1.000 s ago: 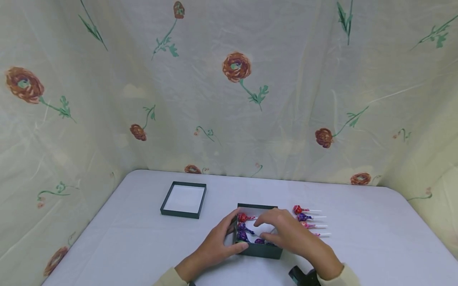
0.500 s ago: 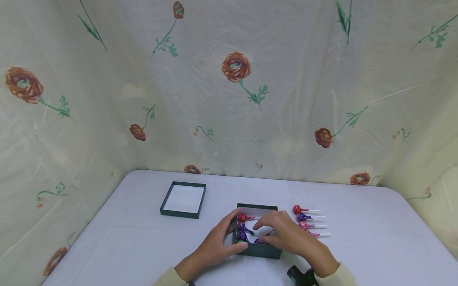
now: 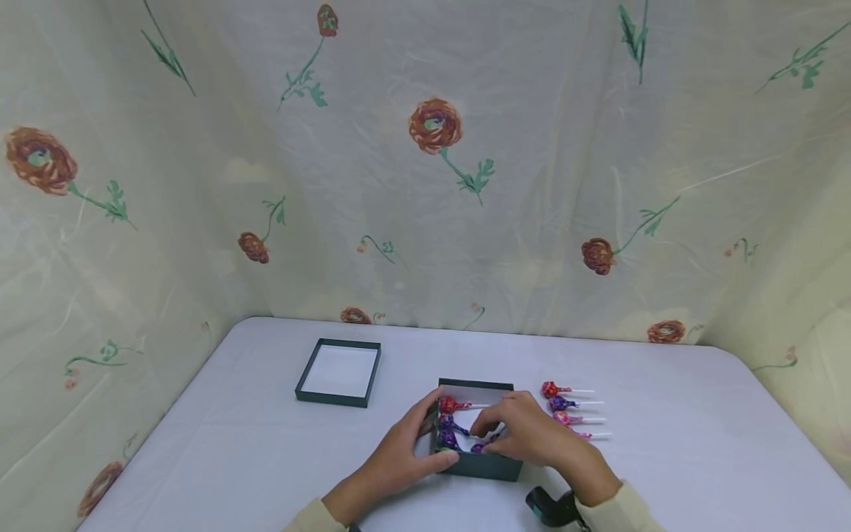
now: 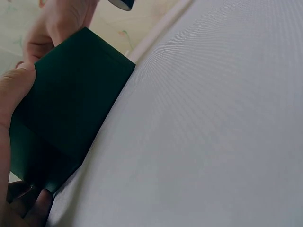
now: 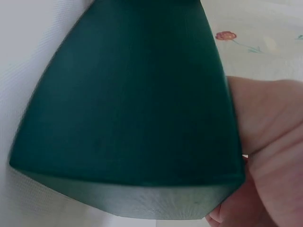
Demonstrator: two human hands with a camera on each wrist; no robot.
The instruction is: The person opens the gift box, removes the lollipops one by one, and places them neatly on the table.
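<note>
A dark green box (image 3: 488, 465) with a white inside stands open-topped on the table. My left hand (image 3: 402, 447) grips its left side, thumb at the front wall and fingers along the left wall. Inside lie a red lollipop (image 3: 449, 405) at the back left and purple lollipops (image 3: 448, 439) along the left wall. My right hand (image 3: 532, 432) reaches in over the right wall, its curled fingers and thumb pinching another purple lollipop (image 3: 476, 448) near the front; its stick is hidden by the hand. In the right wrist view the box wall (image 5: 137, 104) hides the fingertips.
Right of the box, several lollipops (image 3: 560, 403) lie in a column, sticks pointing right. The box's lid (image 3: 340, 399), white inside up, lies at the back left. A black device (image 3: 552, 508) is at my right wrist. A flowered curtain (image 3: 518, 185) surrounds the white table (image 3: 266, 436).
My right fingers have drawn closer together and shifted slightly left inside the box, with the purple lollipop near the front moving left. The left hand keeps its hold on the box.
</note>
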